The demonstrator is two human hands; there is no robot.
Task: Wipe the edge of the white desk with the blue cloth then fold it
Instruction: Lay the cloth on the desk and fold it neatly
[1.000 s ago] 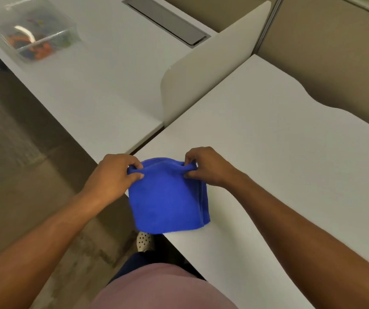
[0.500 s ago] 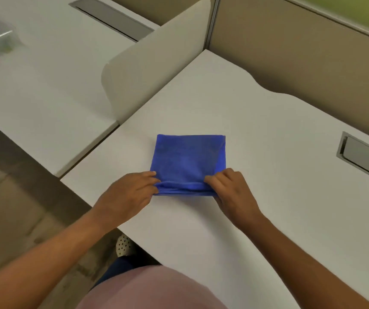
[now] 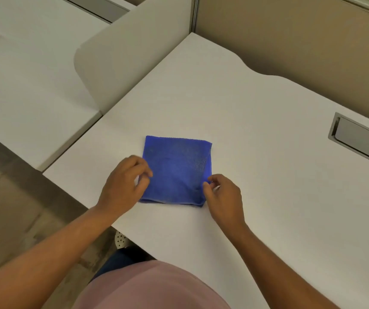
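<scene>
Your blue cloth [image 3: 176, 170] lies flat on the white tabletop [image 3: 257, 152], folded into a neat, roughly square pad, its near edge not far in from the front rim of the tabletop. Your left hand [image 3: 124, 186] sits at the cloth's 9 o'clock side, fingers curled loosely and spread a little, fingertips [image 3: 149, 172] at the left border of the fabric; whether they touch it or hang just over it cannot be told, as the hand is blurred. Your right hand [image 3: 223, 197] rests at the cloth's 4 o'clock corner, thumb and forefinger drawn close together right at the fabric's right edge, the other fingers slack; whether they nip a bit of the hem cannot be made out. Neither hand lifts the cloth, which lies wholly on the surface.

At 11 o'clock from the cloth a pale rounded divider panel [image 3: 134, 54] stands upright between your tabletop and the neighbouring desk [image 3: 27, 81], which runs off toward 10 o'clock. At 3 o'clock, well apart from the cloth, a grey cable hatch [image 3: 362, 139] is set into the tabletop. Beige partition walls [image 3: 301, 36] close the far side from 12 to 2 o'clock. At 6 o'clock your pink shirt [image 3: 152, 286] fills the bottom of the view, and both bare forearms reach in from the lower corners. Grey floor [image 3: 11, 219] shows at 8 o'clock, below the tabletop's edge.
</scene>
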